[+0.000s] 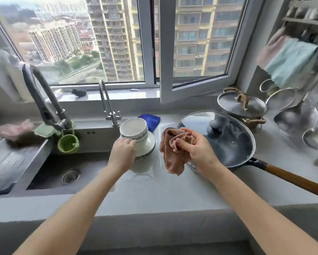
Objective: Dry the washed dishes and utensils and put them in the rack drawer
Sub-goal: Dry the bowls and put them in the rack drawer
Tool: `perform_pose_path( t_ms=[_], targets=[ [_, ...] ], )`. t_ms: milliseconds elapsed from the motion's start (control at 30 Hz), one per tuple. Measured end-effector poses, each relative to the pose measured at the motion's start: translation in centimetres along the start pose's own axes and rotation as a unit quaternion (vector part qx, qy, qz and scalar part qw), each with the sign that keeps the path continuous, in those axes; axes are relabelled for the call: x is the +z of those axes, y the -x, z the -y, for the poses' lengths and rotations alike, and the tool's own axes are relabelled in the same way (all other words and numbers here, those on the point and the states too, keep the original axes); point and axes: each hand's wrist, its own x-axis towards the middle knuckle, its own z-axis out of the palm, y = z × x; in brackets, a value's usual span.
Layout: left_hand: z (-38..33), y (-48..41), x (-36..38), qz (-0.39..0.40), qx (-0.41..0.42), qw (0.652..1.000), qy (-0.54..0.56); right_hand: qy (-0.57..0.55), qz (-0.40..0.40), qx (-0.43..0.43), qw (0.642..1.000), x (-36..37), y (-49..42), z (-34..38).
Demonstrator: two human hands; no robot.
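Left hand (124, 150) perhaps gripping bowls (135, 128), cloth (174, 151) bunched

We log bare countertop (154, 192) in front; stacked bowls (134, 130) and pan lid (226, 144) flank a narrow gap holding the cloth (174, 153).

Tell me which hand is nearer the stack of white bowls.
Left. The left hand holds the stack of white bowls at its left side; the right hand, gripping the pinkish-brown cloth, is apart to its right.

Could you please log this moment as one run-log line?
left hand: on stacked bowls | right hand: gripping pink cloth | plates: under bowls, beside sink
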Motion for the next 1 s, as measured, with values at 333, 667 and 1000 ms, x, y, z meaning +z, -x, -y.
perform_pose_path(
  t_ms=[333,667,1000],
  targets=[
    [3.3,-10.1,4.5,0.194,-0.015,0.978,0.076,0.023,0.040,0.029,0.999,-1.7,-12.6,-0.1],
    [5.4,-11.8,3.0,0.156,-0.097,0.953,0.240,0.010,0.013,0.035,0.999,-0.2,-16.5,0.0],
    [8.3,-14.6,-0.5,0.169,-0.142,0.806,0.549,0.069,0.007,-0.038,0.997,8.4,-19.6,0.4]
  ],
)
